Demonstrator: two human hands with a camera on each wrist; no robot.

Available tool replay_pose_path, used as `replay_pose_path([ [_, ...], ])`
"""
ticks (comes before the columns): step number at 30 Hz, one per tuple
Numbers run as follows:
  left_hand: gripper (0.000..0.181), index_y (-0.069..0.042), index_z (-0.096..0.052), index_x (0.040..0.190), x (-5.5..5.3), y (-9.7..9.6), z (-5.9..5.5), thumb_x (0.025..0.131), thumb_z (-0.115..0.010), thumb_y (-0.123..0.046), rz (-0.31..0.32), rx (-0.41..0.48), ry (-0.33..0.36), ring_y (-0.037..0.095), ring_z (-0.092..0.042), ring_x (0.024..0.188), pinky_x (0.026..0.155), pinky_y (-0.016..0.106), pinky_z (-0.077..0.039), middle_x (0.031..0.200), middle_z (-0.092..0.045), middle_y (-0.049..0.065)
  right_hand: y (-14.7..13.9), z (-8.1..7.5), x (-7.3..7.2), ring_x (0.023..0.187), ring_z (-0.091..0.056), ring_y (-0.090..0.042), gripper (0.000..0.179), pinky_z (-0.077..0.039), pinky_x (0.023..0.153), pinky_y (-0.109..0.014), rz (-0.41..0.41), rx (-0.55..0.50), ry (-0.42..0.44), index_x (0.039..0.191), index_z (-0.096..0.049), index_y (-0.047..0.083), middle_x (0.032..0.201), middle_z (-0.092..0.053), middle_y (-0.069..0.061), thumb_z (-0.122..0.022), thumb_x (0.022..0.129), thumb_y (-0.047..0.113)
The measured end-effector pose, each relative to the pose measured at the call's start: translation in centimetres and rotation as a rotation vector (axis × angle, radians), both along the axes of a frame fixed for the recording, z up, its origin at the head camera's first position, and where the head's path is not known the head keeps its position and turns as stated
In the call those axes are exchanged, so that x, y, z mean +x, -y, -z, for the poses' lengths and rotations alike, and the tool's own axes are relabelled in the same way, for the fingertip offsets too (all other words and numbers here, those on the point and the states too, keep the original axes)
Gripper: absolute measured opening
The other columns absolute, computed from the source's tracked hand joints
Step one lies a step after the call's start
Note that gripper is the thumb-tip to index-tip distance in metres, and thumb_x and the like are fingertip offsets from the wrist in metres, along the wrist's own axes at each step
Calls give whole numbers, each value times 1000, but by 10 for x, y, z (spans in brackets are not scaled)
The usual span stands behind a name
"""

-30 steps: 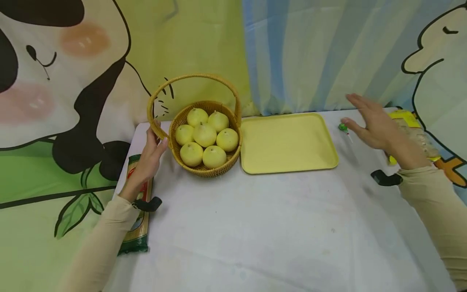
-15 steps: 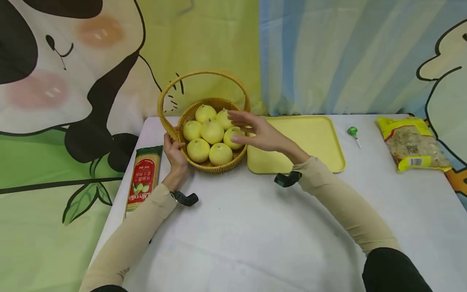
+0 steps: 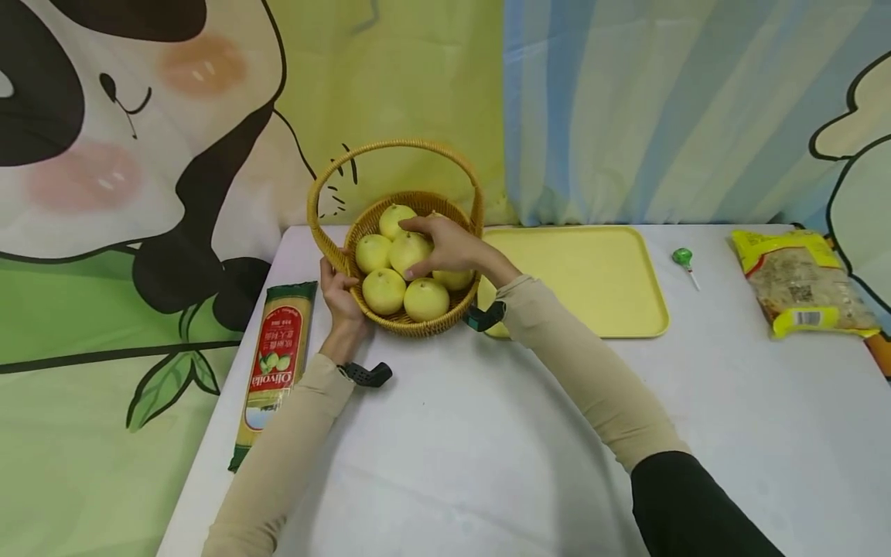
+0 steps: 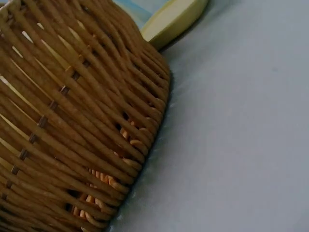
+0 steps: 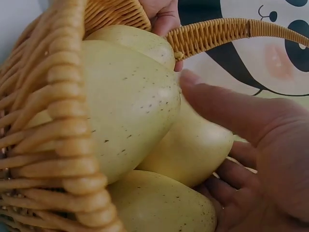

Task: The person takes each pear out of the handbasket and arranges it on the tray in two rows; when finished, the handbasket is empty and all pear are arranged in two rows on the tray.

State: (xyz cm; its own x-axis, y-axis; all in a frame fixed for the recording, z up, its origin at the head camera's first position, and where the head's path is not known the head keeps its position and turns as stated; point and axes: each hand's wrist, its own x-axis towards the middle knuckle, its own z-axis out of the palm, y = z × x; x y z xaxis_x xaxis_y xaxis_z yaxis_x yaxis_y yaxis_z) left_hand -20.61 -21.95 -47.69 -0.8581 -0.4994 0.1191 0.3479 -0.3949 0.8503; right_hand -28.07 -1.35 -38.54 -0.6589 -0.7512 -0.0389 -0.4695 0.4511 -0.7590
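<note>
Currently our left hand (image 3: 341, 300) grips the basket (image 3: 418, 328) at its left side, while our right hand (image 3: 455, 246) is over it, thumb and fingers around the middle fruit (image 3: 407, 257); whether they clamp it, we cannot tell. The tray (image 3: 578, 282) lies just beside.

On the white-covered desk (image 3: 445, 449), left to right: long red-labelled packet (image 3: 276, 356), round tan wicker basket (image 3: 412, 329) with round pale-yellow fruits (image 3: 384, 291) inside, rectangular yellow tray (image 3: 592, 282) just beside it, green-headed lollipop (image 3: 684, 259), yellow plastic bag (image 3: 807, 286).

Perhaps seven fruits (image 3: 384, 291), one basket (image 3: 414, 329), one tray (image 3: 578, 282)
</note>
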Motion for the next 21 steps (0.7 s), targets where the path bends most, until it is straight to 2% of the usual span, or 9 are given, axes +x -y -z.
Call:
replay_pose_path([
  [3, 45, -10, -53, 112, 0, -3, 1, 76, -30, 4, 1, 46, -18, 19, -54, 116, 98, 28, -43, 121, -52, 6, 3, 0, 1, 147, -46, -29, 88, -39, 120, -42, 19, 67, -38, 159, -45, 10, 162, -49, -12, -89, 86, 31],
  [6, 44, -10, -52, 112, -2, -4, 1, 76, -29, 3, 2, 66, -25, 19, -54, 115, 98, 29, -43, 121, -52, 6, 5, 3, 0, 142, -51, -29, 80, -42, 117, -42, 45, 43, -75, 154, -54, 12, 156, -56, -10, -91, 84, 27],
  [10, 45, -10, -52, 114, -6, -4, -1, 78, -29, 3, 21, 66, -38, 19, -55, 117, 99, 29, -44, 123, -52, 7, 6, 6, -2, 136, -56, -25, 69, -41, 116, -40, 79, -94, -151, 140, -69, 16, 143, -68, -5, -96, 77, 20],
  [13, 45, -10, -53, 113, -6, -3, -2, 78, -29, 4, 12, 76, -49, 19, -56, 115, 97, 29, -44, 123, -53, 8, 3, 6, 1, 132, -58, -22, 65, -42, 114, -39, 78, -214, -179, 134, -74, 17, 137, -71, -4, -98, 74, 20],
  [17, 44, -9, -54, 110, -3, -3, -2, 78, -29, 5, 3, 106, -63, 20, -55, 111, 94, 29, -45, 119, -54, 8, -10, -1, 11, 124, -60, -17, 64, -48, 109, -39, 78, -346, -141, 131, -77, 18, 130, -72, -3, -100, 72, 22],
  [21, 44, -8, -54, 110, -3, -4, 0, 78, -28, 5, 9, 125, -78, 20, -55, 110, 94, 29, -45, 118, -53, 8, -40, -12, 27, 111, -62, -16, 62, -53, 100, -42, 70, -451, -121, 129, -78, 18, 123, -71, -1, -100, 72, 22],
])
